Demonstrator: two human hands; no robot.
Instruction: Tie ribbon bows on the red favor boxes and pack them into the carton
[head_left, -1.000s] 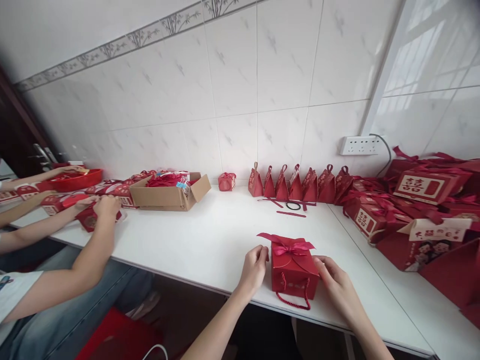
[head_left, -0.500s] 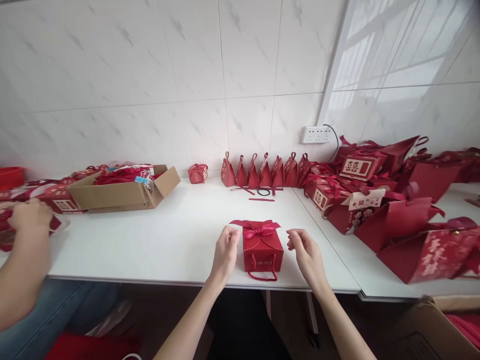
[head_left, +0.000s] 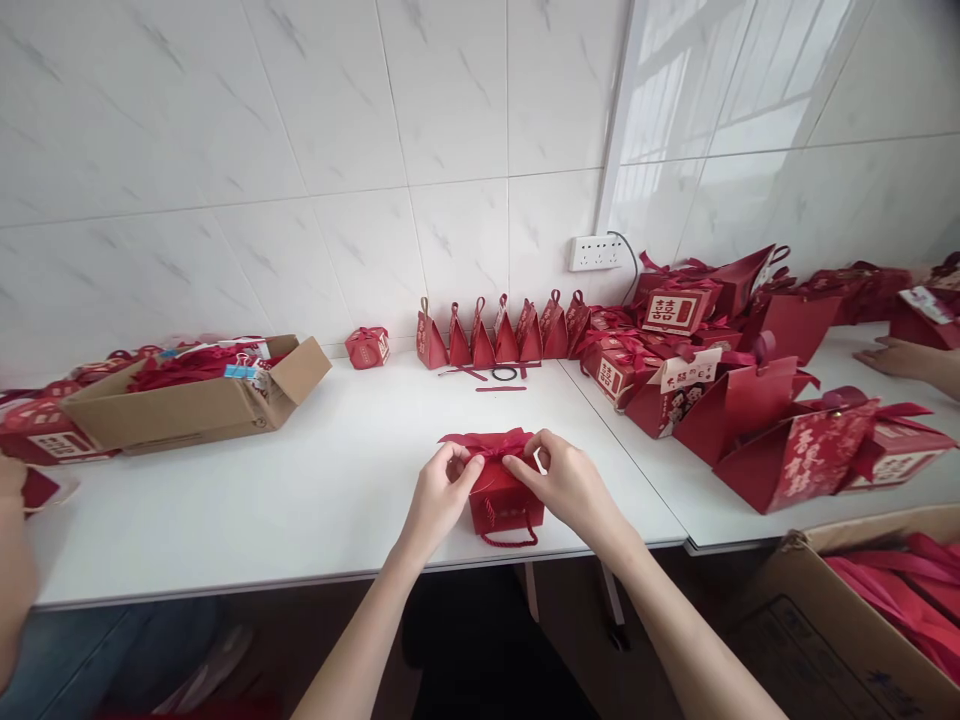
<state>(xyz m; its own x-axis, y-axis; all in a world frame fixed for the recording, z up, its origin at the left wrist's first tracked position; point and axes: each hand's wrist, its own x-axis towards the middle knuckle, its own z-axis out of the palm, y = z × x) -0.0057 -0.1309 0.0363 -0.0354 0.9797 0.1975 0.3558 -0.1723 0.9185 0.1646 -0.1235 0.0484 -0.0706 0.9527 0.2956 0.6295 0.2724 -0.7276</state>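
A red gift box (head_left: pixel 504 503) with a twisted cord handle stands near the front edge of the white table (head_left: pixel 247 510). On its top is a red ribbon bow (head_left: pixel 496 447). My left hand (head_left: pixel 444 492) pinches the bow's left side between thumb and fingers. From the other side, my right hand (head_left: pixel 566 482) has its thumb and fingers closed on the right part of the bow. The hands partly cover the box's upper corners.
Behind stand several red triangular boxes (head_left: pixel 482 338) and a small red box (head_left: pixel 367 347). An open carton (head_left: pixel 187 420) is left; piled red boxes (head_left: pixel 757 400) and another carton (head_left: pixel 810 640) are right. Other people's hands show at both sides, one at the right (head_left: pixel 911 358).
Both my hands have moved in from beside the box and taken hold of the bow. The view has shifted to the right, and a person's hand now shows at the far right.
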